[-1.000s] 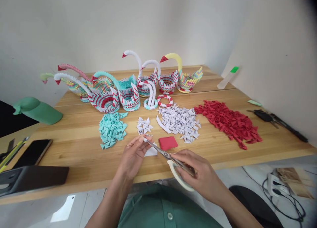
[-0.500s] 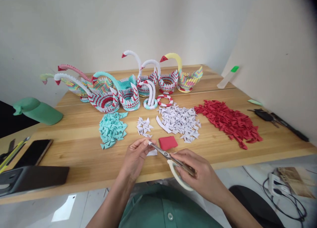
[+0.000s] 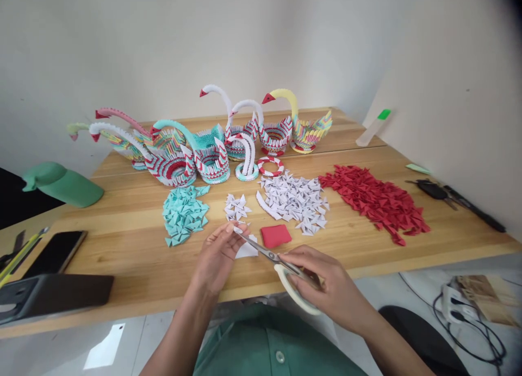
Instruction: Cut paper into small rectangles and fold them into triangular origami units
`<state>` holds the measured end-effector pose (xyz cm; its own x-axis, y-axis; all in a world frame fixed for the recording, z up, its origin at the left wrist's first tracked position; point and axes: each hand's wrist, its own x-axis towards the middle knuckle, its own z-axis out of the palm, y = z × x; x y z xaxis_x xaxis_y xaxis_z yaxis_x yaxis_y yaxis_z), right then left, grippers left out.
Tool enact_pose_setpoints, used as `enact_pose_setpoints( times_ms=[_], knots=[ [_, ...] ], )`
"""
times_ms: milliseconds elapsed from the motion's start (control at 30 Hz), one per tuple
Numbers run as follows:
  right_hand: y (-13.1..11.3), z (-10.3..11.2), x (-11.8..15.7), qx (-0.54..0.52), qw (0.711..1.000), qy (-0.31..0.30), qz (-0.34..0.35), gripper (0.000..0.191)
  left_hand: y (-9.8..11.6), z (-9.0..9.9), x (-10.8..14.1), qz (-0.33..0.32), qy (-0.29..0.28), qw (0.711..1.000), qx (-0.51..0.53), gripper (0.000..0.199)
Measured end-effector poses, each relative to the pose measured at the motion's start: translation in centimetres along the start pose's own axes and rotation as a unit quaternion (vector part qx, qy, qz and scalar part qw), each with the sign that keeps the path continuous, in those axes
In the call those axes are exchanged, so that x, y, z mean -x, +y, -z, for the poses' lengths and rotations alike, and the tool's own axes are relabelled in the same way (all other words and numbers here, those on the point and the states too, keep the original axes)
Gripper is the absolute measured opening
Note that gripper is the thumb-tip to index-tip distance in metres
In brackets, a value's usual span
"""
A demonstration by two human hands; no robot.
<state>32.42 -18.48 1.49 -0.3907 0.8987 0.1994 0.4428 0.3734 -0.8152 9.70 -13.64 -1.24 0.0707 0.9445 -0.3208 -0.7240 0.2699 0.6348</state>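
Because the wooden table (image 3: 122, 245) fills most of the frame's middle and bears everything else, it comes first: pale planks under a plain white wall, with a row of folded paper swans (image 3: 196, 147) across its far side. Right of centre lies the red heap of folded triangles (image 3: 375, 202), then the white heap (image 3: 293, 199), the teal heap (image 3: 183, 213) left of centre, and a small white cluster (image 3: 236, 206) between them. A green cap (image 3: 61, 183) sits at the left edge, a phone (image 3: 55, 251) lower left, a folded red sheet (image 3: 276, 235) just above the hands.

At lower centre the left hand (image 3: 216, 259) pinches a small white paper piece (image 3: 247, 249) between thumb and fingertips, the paper hanging just over the table's near edge. The right hand (image 3: 322, 286) has its fingers curled through the white handles of the scissors (image 3: 281, 262), whose blades reach the paper and look nearly closed — whether fully, I cannot tell.

The blade tips sit right beside the left fingertips, so a nick seems possible if the paper slides; a slack pinch would likely skew the cut — and the freed scrap could drop off the edge to the floor
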Motion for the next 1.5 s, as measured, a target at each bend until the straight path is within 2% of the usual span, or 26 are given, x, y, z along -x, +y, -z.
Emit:
enact_pose_setpoints(
  times_ms=[133,300,633,800,933,1067,1167,1267,1367,1433,1500],
  knots=[
    [0.2,-0.1,-0.2,0.000,1.000,-0.003,-0.005,0.034,-0.1,-0.2,0.3,0.007,-0.021,1.000,0.000,0.016],
    [0.1,-0.3,-0.2,0.009,1.000,0.005,0.008,0.033,-0.7,-0.2,0.3,0.011,-0.021,1.000,-0.006,0.021],
    [-0.4,-0.5,0.1,0.032,0.999,0.016,0.015,0.033,-1.1,-0.6,0.5,-0.011,-0.020,0.999,-0.033,0.022],
    [-0.3,-0.7,0.3,0.046,0.998,0.024,0.022,0.031,-0.5,-0.6,0.4,-0.041,-0.006,0.999,-0.035,0.021],
    [0.0,-0.2,0.7,0.078,0.995,0.056,0.025,0.030,0.4,-0.3,0.0,-0.070,0.010,0.997,-0.023,0.017],
    [1.0,0.7,1.3,0.108,0.987,0.114,0.014,0.027,0.5,0.0,-0.2,-0.063,0.015,0.998,-0.026,0.017],
    [2.3,2.1,1.9,0.167,0.972,0.167,-0.011,0.026,0.4,0.5,-0.3,-0.091,0.026,0.994,-0.053,0.016],
    [4.4,4.2,2.9,0.257,0.938,0.227,-0.043,0.028,1.0,1.2,-0.5,-0.162,0.062,0.968,-0.180,0.016],
    [6.9,6.5,4.3,0.351,0.891,0.277,-0.073,0.033,2.3,1.9,-1.0,-0.230,0.088,0.902,-0.354,0.018],
    [8.7,7.6,5.2,0.399,0.863,0.297,-0.086,0.037,3.3,2.1,-1.4,-0.250,0.080,0.868,-0.421,0.018],
    [10.3,8.2,5.8,0.425,0.851,0.294,-0.089,0.037,4.1,2.1,-1.8,-0.266,0.072,0.843,-0.462,0.015]
  ],
)
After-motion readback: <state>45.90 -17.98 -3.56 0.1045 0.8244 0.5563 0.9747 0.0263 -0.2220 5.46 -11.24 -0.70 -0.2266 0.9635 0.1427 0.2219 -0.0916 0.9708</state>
